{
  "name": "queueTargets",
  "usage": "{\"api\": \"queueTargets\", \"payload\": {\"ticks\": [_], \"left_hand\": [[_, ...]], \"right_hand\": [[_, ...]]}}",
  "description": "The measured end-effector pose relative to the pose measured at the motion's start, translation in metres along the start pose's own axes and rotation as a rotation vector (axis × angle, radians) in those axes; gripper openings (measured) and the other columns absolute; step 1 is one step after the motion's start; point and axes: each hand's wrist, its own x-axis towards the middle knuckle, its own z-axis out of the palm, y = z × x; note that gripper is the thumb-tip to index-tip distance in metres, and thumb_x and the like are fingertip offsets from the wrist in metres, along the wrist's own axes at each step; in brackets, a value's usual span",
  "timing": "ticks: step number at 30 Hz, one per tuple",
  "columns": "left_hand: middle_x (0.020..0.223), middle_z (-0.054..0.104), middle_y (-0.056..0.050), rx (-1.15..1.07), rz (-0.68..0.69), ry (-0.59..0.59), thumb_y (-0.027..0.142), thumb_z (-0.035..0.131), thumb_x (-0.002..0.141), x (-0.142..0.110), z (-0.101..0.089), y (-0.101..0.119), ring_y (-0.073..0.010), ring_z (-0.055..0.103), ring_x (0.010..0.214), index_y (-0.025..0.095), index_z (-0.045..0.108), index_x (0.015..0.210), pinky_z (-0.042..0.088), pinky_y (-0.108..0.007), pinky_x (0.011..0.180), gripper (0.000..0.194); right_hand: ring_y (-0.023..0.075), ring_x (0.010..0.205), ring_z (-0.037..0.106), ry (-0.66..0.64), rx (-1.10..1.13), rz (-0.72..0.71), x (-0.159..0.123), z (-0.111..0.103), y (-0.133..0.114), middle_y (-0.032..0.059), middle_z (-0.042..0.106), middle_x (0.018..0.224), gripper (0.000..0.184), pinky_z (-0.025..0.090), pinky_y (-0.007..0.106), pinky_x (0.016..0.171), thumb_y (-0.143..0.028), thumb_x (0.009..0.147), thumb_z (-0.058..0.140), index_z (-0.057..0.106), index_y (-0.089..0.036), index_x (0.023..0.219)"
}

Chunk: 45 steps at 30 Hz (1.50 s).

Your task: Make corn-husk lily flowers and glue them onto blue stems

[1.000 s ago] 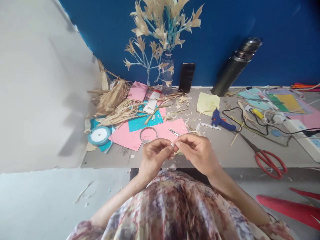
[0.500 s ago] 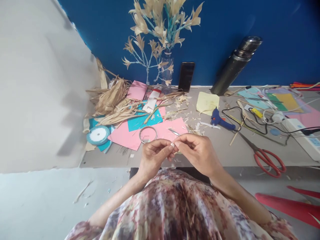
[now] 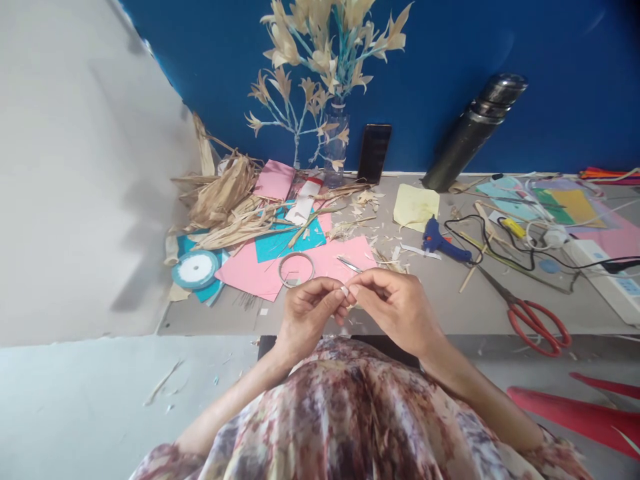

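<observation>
My left hand [image 3: 311,312] and my right hand [image 3: 395,303] meet fingertip to fingertip above the front of the table. Pinched between them is a tiny white piece [image 3: 345,291], mostly covered by the fingers; its kind is too small to make out. Just beyond the fingertips, a small metal tool with a pointed tip [image 3: 349,265] lies on pink paper [image 3: 245,267]. To its left rests a roll of tape [image 3: 296,269] on the same paper. Pale scraps [image 3: 394,257] are scattered near my right hand.
Dried husks [image 3: 225,193] and a ribbon spool [image 3: 195,269] lie left. Behind stand husk flowers [image 3: 325,67], a phone [image 3: 374,153] and a leaning flask [image 3: 473,133]. To the right are a blue glue gun [image 3: 445,241], red-handled scissors [image 3: 537,325], cables and a power strip [image 3: 607,277].
Both hands keep the same pinch on the tiny white piece, with hardly any finger movement. The view shifts very slightly; the things on the table stay put.
</observation>
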Motion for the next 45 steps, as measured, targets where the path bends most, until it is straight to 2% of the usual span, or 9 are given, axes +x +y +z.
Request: {"api": "queueTargets", "payload": {"ticks": [13, 19, 25, 32, 36, 38, 43, 45], "left_hand": [[0.068, 0.068, -0.002, -0.113, 0.022, 0.023, 0.034, 0.078, 0.082, 0.0, 0.003, -0.007, -0.0116, 0.061, 0.052, 0.014, 0.07, 0.077, 0.054, -0.023, 0.046, 0.022], [0.065, 0.067, -0.001, -0.129, 0.033, 0.02, 0.033, 0.074, 0.086, 0.0, 0.004, -0.009, -0.0112, 0.061, 0.051, 0.014, 0.07, 0.078, 0.054, -0.022, 0.047, 0.021], [0.063, 0.066, 0.0, 0.054, 0.097, 0.028, 0.028, 0.072, 0.088, -0.004, 0.004, -0.001, -0.0099, 0.061, 0.049, 0.014, 0.07, 0.079, 0.053, -0.021, 0.048, 0.016], [0.075, 0.064, 0.0, 0.374, 0.361, 0.104, 0.02, 0.064, 0.093, -0.005, 0.002, -0.005, -0.0078, 0.06, 0.052, 0.016, 0.069, 0.082, 0.048, -0.02, 0.051, 0.013], [0.072, 0.063, 0.0, 0.458, 0.421, 0.114, 0.019, 0.063, 0.093, -0.006, 0.001, -0.004, -0.0087, 0.061, 0.057, 0.016, 0.068, 0.08, 0.047, -0.021, 0.055, 0.015], [0.073, 0.063, -0.001, 0.397, 0.381, 0.096, 0.022, 0.064, 0.093, -0.006, 0.001, -0.004, -0.0092, 0.061, 0.057, 0.016, 0.068, 0.081, 0.048, -0.022, 0.056, 0.014], [0.059, 0.064, 0.002, -0.057, 0.016, -0.051, 0.032, 0.068, 0.091, -0.003, -0.002, -0.012, -0.0111, 0.058, 0.048, 0.017, 0.065, 0.093, 0.048, -0.022, 0.048, 0.015], [0.057, 0.064, 0.002, -0.174, -0.058, -0.086, 0.034, 0.07, 0.09, -0.001, -0.003, -0.017, -0.0112, 0.057, 0.046, 0.017, 0.065, 0.095, 0.046, -0.021, 0.046, 0.018]], "right_hand": [[0.0127, 0.059, 0.065, 0.011, 0.005, -0.014, -0.002, 0.003, -0.001, 0.001, 0.076, 0.072, 0.016, 0.047, 0.02, 0.053, -0.022, 0.088, 0.061, 0.076, -0.018, 0.081], [0.0127, 0.059, 0.065, 0.03, -0.011, -0.014, -0.003, 0.005, 0.003, 0.001, 0.077, 0.073, 0.014, 0.046, 0.02, 0.053, -0.024, 0.087, 0.064, 0.076, -0.018, 0.084], [0.0106, 0.055, 0.062, 0.07, -0.081, -0.085, -0.003, 0.006, 0.002, -0.0017, 0.074, 0.067, 0.013, 0.045, 0.019, 0.054, -0.019, 0.087, 0.063, 0.075, -0.019, 0.082], [0.0087, 0.051, 0.058, 0.127, -0.201, -0.217, -0.005, 0.009, -0.002, -0.0035, 0.072, 0.064, 0.015, 0.042, 0.019, 0.053, -0.013, 0.086, 0.062, 0.073, -0.02, 0.078], [0.0093, 0.051, 0.059, 0.15, -0.241, -0.27, -0.005, 0.01, -0.001, -0.0032, 0.072, 0.065, 0.016, 0.043, 0.02, 0.055, -0.011, 0.086, 0.062, 0.072, -0.02, 0.078], [0.0097, 0.052, 0.06, 0.149, -0.249, -0.291, -0.005, 0.01, 0.0, -0.0027, 0.073, 0.067, 0.016, 0.044, 0.02, 0.056, -0.011, 0.086, 0.062, 0.072, -0.021, 0.078], [0.0108, 0.06, 0.063, 0.152, -0.249, -0.332, -0.003, 0.01, 0.003, -0.0015, 0.075, 0.074, 0.013, 0.047, 0.021, 0.06, -0.012, 0.089, 0.065, 0.074, -0.02, 0.084], [0.0115, 0.063, 0.065, 0.153, -0.246, -0.339, -0.003, 0.01, 0.005, -0.0007, 0.076, 0.077, 0.013, 0.047, 0.022, 0.061, -0.012, 0.089, 0.065, 0.075, -0.02, 0.086]]}}
